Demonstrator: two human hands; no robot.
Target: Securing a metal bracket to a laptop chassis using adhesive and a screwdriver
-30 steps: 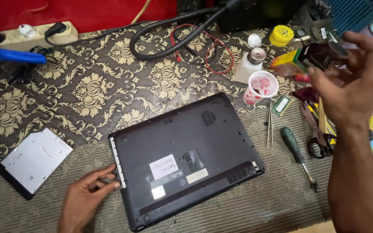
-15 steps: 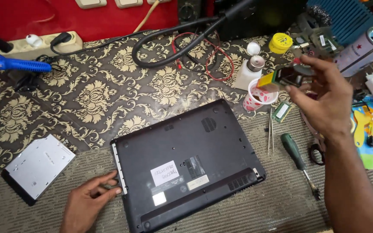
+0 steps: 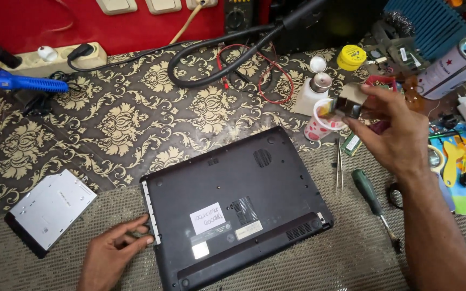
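A dark grey laptop (image 3: 238,207) lies bottom-up on the mat, with white labels on its base. My left hand (image 3: 111,253) rests at its left edge, fingertips touching the open drive slot. My right hand (image 3: 392,132) is raised over the right side of the bench and grips a small blurred boxy tool (image 3: 346,105) just above a white patterned cup (image 3: 319,126). A removed optical drive (image 3: 49,210) lies to the left of the laptop.
Tweezers (image 3: 340,170) and a green-handled screwdriver (image 3: 373,199) lie right of the laptop. A white pump bottle (image 3: 311,91), yellow lid (image 3: 350,56), red wires (image 3: 254,75), black hose (image 3: 211,54), power strip (image 3: 44,59) and blue tool (image 3: 22,82) sit behind. Clutter fills the right edge.
My right hand has come down and leftward with the small tool, from the far right to just above the cup. My left hand stays at the laptop's left edge.
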